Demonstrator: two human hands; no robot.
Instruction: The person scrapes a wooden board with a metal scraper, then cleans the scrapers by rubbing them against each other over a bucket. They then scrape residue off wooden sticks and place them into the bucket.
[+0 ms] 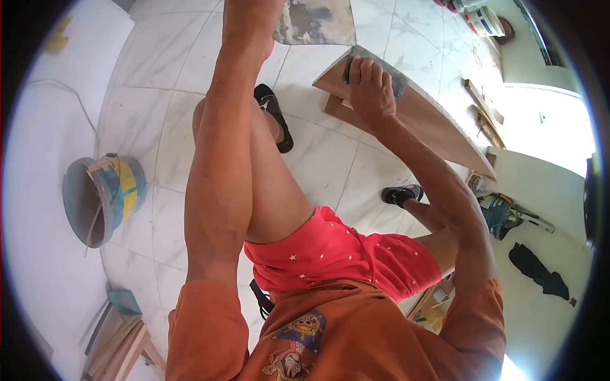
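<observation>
Wooden board: right hand clamped on dark tool at board's end, likely for steady pressure; left hand left of board, grip cropped, cannot tell.

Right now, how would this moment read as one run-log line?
left hand: near stained sheet, grip out of frame | right hand: fingers over grey slab

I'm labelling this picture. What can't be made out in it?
All in the head view:
Left hand: fingers cut off by the top edge.
Stained sheet: far end cut off there too.
Grey tool: middle hidden under the right hand.
White tub: print too small to read.
</observation>
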